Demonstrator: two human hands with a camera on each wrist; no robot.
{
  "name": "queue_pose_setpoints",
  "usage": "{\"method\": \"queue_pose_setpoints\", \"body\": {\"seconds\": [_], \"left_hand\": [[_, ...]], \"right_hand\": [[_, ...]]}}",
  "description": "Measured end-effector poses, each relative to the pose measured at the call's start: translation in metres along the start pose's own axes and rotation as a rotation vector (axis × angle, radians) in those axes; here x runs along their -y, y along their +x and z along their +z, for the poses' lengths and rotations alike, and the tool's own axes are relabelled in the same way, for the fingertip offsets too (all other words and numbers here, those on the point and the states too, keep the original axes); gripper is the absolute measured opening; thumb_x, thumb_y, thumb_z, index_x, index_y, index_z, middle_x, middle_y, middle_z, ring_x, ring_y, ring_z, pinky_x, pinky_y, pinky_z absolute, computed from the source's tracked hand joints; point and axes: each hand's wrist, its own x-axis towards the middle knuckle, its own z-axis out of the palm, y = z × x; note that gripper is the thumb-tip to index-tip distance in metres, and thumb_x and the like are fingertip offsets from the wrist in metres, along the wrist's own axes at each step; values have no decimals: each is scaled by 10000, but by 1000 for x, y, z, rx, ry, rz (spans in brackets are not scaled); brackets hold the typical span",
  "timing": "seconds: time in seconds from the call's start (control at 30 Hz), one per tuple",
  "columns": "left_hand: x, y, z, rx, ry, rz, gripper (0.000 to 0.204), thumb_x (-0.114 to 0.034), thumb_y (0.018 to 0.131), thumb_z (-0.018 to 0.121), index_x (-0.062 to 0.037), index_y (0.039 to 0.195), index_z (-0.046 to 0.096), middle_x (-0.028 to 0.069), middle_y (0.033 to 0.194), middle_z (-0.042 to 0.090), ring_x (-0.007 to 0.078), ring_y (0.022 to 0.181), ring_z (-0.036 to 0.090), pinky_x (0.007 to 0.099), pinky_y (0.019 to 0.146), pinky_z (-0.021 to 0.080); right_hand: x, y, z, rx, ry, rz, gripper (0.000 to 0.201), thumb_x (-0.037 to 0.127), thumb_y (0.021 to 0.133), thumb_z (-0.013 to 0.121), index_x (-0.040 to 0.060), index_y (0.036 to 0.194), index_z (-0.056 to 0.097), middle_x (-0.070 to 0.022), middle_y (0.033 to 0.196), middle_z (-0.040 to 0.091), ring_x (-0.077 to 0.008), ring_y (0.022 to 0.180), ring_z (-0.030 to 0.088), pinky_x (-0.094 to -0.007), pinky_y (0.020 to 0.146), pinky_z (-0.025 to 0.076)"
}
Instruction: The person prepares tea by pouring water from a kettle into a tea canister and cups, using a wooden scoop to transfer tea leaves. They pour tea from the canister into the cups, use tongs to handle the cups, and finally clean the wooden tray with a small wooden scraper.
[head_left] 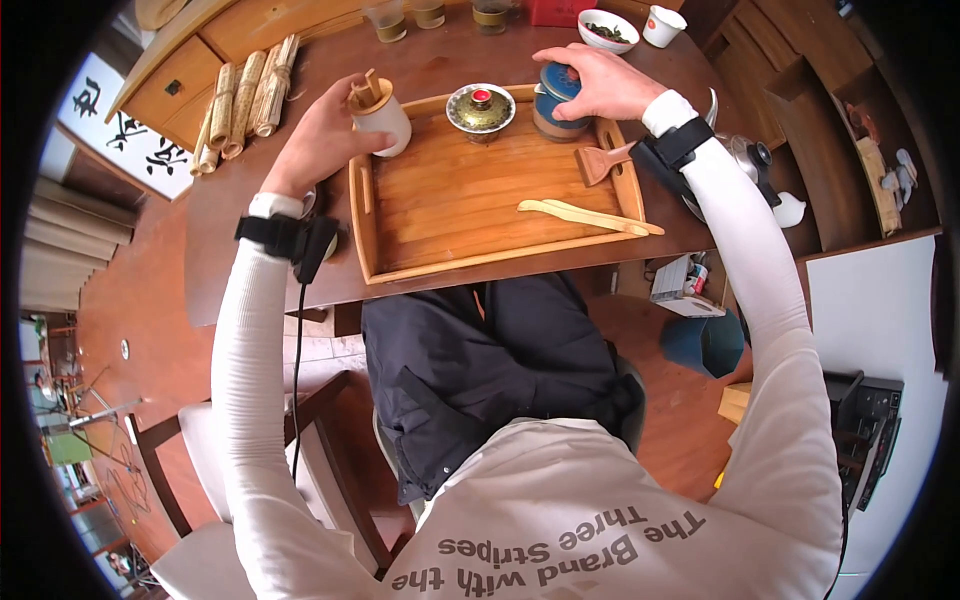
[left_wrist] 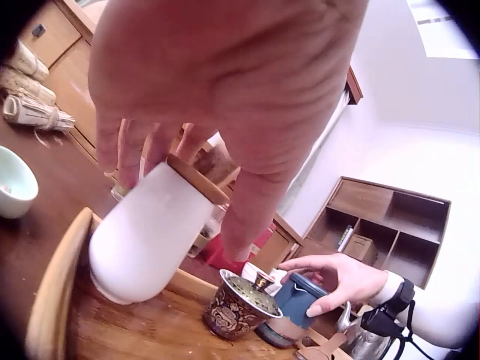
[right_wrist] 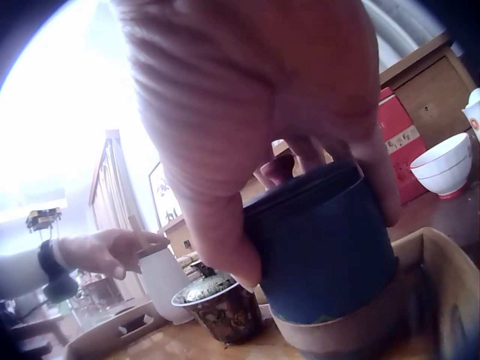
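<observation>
My right hand (head_left: 610,82) grips a blue lidded cup (head_left: 548,112) with a brown band near its base; the thumb is on one side and fingers on the other, as the right wrist view shows. The cup is at the far right corner of a wooden tray (head_left: 440,262). At the tray's far left corner is a white holder (left_wrist: 146,240) with a wooden rim and wooden utensils in it. Over its top hovers my left hand (head_left: 325,140), thumb spread away from the wall. Between the two hands sits a patterned lidded tea bowl (head_left: 482,108).
Wooden tongs (head_left: 580,215) and a flat brush (head_left: 600,165) lie on the tray's right side. Rolled bamboo mats (head_left: 240,95) are at the back left. A bowl of leaves (head_left: 607,32), a white cup (head_left: 663,26) and a metal kettle (head_left: 742,150) stand to the right.
</observation>
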Motion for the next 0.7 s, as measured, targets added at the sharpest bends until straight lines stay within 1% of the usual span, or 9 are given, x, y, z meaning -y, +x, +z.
{"method": "queue_pose_setpoints", "body": {"seconds": [0.07, 0.13, 0.2, 0.37, 0.4, 0.47, 0.5, 0.63, 0.7], "left_hand": [[-4, 10, 8, -153, 525, 1, 837, -211, 732, 870, -2, 1447, 487, 213, 1309, 656, 325, 1236, 631, 389, 1050, 495], [-9, 12, 12, -193, 518, 20, 799, -240, 723, 869, -13, 1410, 530, 211, 1242, 686, 339, 1165, 665, 395, 1018, 516], [-17, 12, 14, -222, 497, -58, 772, -132, 743, 840, 39, 1419, 511, 208, 1293, 656, 303, 1197, 643, 378, 1022, 503], [-14, 11, 11, -245, 507, -45, 702, -141, 746, 834, 57, 1362, 563, 208, 1247, 682, 299, 1159, 667, 377, 1001, 514], [-13, 12, 10, -254, 506, -20, 679, -143, 746, 833, 63, 1341, 580, 206, 1228, 692, 296, 1142, 676, 376, 992, 519], [-11, 11, 12, -287, 493, -5, 686, -146, 735, 843, 72, 1333, 586, 210, 1198, 705, 295, 1110, 689, 375, 978, 525], [-11, 12, 12, -317, 503, 0, 691, -192, 713, 862, 58, 1306, 612, 206, 1157, 720, 299, 1064, 707, 379, 948, 543], [-31, 22, -1, -319, 431, -35, 713, -181, 728, 869, 70, 1334, 590, 178, 1107, 733, 243, 974, 719, 343, 916, 539], [-30, 36, -8, -374, 353, 96, 561, -179, 764, 851, 53, 1231, 646, 160, 1057, 744, 226, 923, 723, 332, 873, 550]], "right_hand": [[2, -2, -1, -28, -57, -22, 826, 281, 734, 808, 108, 1477, 490, -169, 1239, 600, -317, 1159, 603, -395, 1033, 483], [12, -6, -7, -23, -36, -18, 828, 305, 713, 807, 82, 1455, 515, -219, 1243, 605, -349, 1185, 593, -405, 1044, 476], [19, -9, -12, -22, 13, 2, 844, 306, 710, 811, 80, 1464, 504, -222, 1240, 607, -345, 1171, 604, -401, 1027, 487], [18, 8, -50, -98, 131, -38, 772, 245, 741, 822, 142, 1457, 549, -81, 1275, 646, -184, 1116, 595, -347, 1004, 492], [4, 23, -57, -95, 56, -60, 841, 307, 746, 851, 126, 1494, 511, -101, 1362, 612, -221, 1182, 588, -360, 1045, 471], [7, 41, -71, -206, 6, -133, 672, 263, 724, 851, -8, 1302, 641, -154, 1060, 744, -231, 970, 706, -335, 886, 550], [3, 52, -74, -104, 87, 6, 826, 294, 675, 861, -11, 1384, 566, -191, 1220, 698, -268, 1116, 671, -348, 990, 511], [-30, 81, -51, -119, -72, 9, 818, 327, 673, 858, -16, 1363, 584, -207, 1227, 697, -301, 1157, 667, -368, 1011, 508], [-36, 87, -38, -96, -79, 33, 816, 327, 676, 857, -14, 1365, 583, -206, 1227, 698, -300, 1158, 666, -366, 1016, 505]]}}
